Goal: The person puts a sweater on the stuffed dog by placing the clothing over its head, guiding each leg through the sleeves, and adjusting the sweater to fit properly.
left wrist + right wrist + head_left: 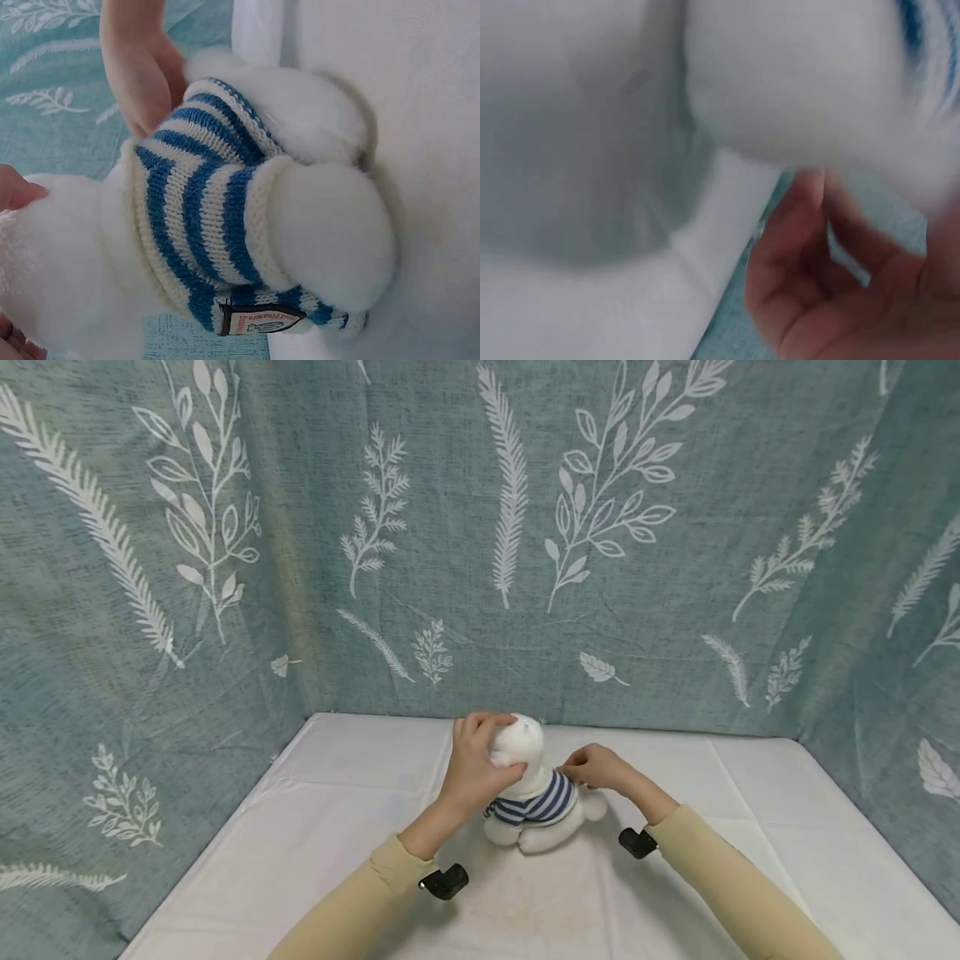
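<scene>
A white plush toy (551,838) in a blue-and-white striped knit sweater (546,799) sits on the white-covered table. My left hand (474,762) grips its round head from the left, fingers over the top and thumb across the lower side. On the other side, my right hand (597,767) has thumb and fingertips pinched together at the toy, right by the sweater's edge. The right wrist view shows those pinched fingertips (808,187) against the white plush, their tips partly hidden. A small printed label (259,319) hangs on the sweater in the left wrist view.
The white cloth (360,793) covers the table, with light creases and a faint stain in front of the toy. Grey-green curtains (450,543) with white leaf patterns enclose the back and both sides. Black wrist cameras (446,882) sit below the sleeves.
</scene>
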`<act>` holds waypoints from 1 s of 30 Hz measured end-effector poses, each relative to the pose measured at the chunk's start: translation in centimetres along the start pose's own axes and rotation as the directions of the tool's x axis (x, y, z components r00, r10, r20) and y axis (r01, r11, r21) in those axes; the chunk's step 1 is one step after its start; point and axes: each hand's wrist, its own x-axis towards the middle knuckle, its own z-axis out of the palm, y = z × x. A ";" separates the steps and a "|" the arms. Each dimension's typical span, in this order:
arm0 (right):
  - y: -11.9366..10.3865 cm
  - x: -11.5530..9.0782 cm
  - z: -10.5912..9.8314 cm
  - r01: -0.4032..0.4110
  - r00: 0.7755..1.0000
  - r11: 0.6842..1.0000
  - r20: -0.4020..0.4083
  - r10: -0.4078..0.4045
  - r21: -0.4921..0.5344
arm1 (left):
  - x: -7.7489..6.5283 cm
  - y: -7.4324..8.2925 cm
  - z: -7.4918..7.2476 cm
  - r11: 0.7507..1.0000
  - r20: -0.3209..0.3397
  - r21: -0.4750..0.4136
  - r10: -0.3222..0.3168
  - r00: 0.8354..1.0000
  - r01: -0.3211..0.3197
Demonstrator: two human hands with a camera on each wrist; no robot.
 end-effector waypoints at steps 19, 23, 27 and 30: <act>0.5 1.7 1.1 -0.065 0.993 0.998 -0.095 0.064 -0.012 | 0.2 0.3 0.6 1.000 0.021 -0.002 0.014 1.000 -0.014; 0.1 1.1 1.2 -0.104 0.981 0.994 -0.167 0.098 -0.029 | 0.6 0.0 0.3 0.999 0.038 -0.007 0.033 0.999 -0.032; -1.2 -0.5 0.9 -0.058 0.952 0.998 -0.301 0.057 0.005 | 1.4 -1.1 -0.7 0.994 0.056 -0.108 0.015 0.998 -0.009; -3.1 -2.4 0.9 0.012 0.924 0.996 -0.382 0.022 0.085 | 2.4 -2.6 -1.9 0.969 0.057 -0.229 -0.079 0.995 0.090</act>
